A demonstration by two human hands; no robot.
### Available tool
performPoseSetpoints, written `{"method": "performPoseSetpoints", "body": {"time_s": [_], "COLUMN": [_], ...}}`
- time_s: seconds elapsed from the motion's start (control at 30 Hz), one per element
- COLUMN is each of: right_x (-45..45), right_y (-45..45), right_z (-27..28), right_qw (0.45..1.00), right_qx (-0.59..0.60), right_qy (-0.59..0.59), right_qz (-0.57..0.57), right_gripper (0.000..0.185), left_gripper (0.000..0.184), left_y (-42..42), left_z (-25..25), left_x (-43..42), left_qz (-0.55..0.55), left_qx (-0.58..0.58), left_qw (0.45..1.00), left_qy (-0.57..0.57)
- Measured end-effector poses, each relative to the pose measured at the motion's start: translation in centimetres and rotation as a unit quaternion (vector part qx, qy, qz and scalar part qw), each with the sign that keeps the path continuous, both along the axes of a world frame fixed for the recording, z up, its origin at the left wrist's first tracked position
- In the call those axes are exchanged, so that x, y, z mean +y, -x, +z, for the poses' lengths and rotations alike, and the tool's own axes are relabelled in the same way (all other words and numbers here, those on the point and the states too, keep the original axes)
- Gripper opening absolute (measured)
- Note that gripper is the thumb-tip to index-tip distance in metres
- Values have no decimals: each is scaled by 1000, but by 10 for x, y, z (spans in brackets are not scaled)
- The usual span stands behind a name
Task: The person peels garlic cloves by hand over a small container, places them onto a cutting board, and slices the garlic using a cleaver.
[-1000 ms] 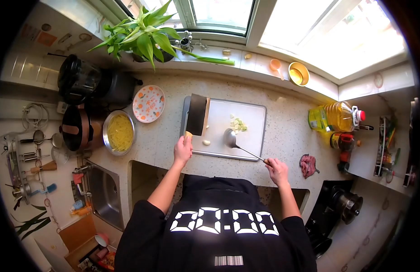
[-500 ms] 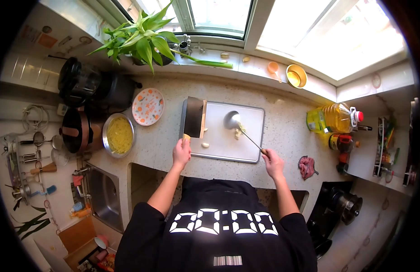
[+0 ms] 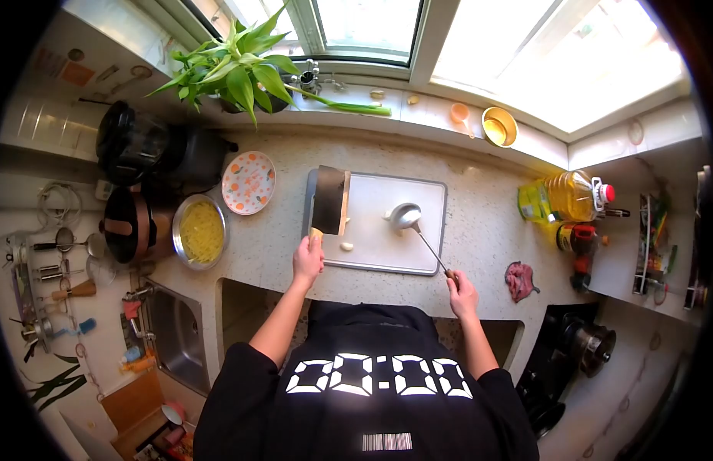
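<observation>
My left hand [image 3: 309, 260] is wrapped round the wooden handle of a cleaver [image 3: 329, 201], whose broad dark blade lies over the left part of the cutting board [image 3: 379, 257]. In my right hand [image 3: 462, 293] is the handle of a metal ladle [image 3: 405, 216]. The ladle's bowl is at the board's middle right, over pale garlic pieces that it mostly hides. A whole garlic clove [image 3: 346, 247] lies on the board near the cleaver's lower corner, and another small piece shows beside the blade's edge.
Left of the board stand a patterned plate [image 3: 249, 183] and a metal bowl of yellow shreds [image 3: 202, 232]. To the right are an oil jug [image 3: 568, 192], a dark sauce bottle [image 3: 578, 235] and a reddish cloth [image 3: 520, 281]. A plant [image 3: 245, 73] sits on the windowsill; a sink [image 3: 177, 326] is lower left.
The ladle's bowl has shifted slightly down and right, covering garlic pieces that showed before. My right hand has moved a little lower. My left hand and the cleaver have stayed nearly still.
</observation>
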State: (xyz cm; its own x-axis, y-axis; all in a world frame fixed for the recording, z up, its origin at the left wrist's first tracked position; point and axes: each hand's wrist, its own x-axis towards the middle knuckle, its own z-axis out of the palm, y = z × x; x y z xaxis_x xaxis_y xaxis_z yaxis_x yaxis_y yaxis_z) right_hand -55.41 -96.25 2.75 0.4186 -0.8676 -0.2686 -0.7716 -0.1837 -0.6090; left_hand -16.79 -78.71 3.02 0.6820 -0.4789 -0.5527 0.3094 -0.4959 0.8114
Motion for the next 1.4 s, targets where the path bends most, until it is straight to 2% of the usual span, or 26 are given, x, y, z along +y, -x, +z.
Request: {"method": "performPoseSetpoints", "body": {"time_s": [0.17, 0.27, 0.37, 0.6, 0.7, 0.8, 0.93, 1.03, 1.17, 1.27, 1.33, 1.4], "right_x": [-2, -18, -31, -62, -64, -41, 3, 21, 34, 39, 42, 41], "right_y": [18, 9, -12, -10, 8, 24, 10, -9, -35, -39, -49, -57], "right_z": [5, 14, 19, 3, -4, -28, -59, -75, -73, -88, -69, -55], "right_qw": [995, 975, 962, 972, 982, 993, 972, 960, 952, 977, 989, 992], "right_qx": [-72, 11, 29, -54, -29, -109, -182, -174, -179, -86, -27, 16], "right_qy": [37, 135, 174, 157, 110, -49, -89, -103, -85, -38, 8, -12], "right_qz": [56, 176, 210, 169, 149, 21, -119, -194, -231, -193, -146, -123], "right_gripper": [21, 21, 20, 19, 20, 19, 24, 23, 22, 29, 34, 33], "left_gripper": [31, 31, 31, 31, 35, 35, 33, 33, 32, 33, 33, 33], "left_y": [2, 3, 3, -2, -1, -1, 3, 10, 18, 24, 28, 32], "left_z": [-2, -2, -3, -2, -4, -4, -8, -7, -3, -1, -2, -4], "left_x": [-1, -1, 1, 7, 8, 7, 4, 3, 5, 8, 12, 18], "left_qz": [-5, -11, -6, 11, 2, -3, 5, 2, -9, -9, -7, -2], "left_qx": [8, 9, 16, 16, 3, 4, 14, 19, 21, 24, 29, 35], "left_qw": [1000, 1000, 1000, 1000, 1000, 1000, 1000, 1000, 999, 999, 999, 998], "left_qy": [6, 6, 12, 16, 0, 5, 19, 25, 35, 35, 44, 58]}}
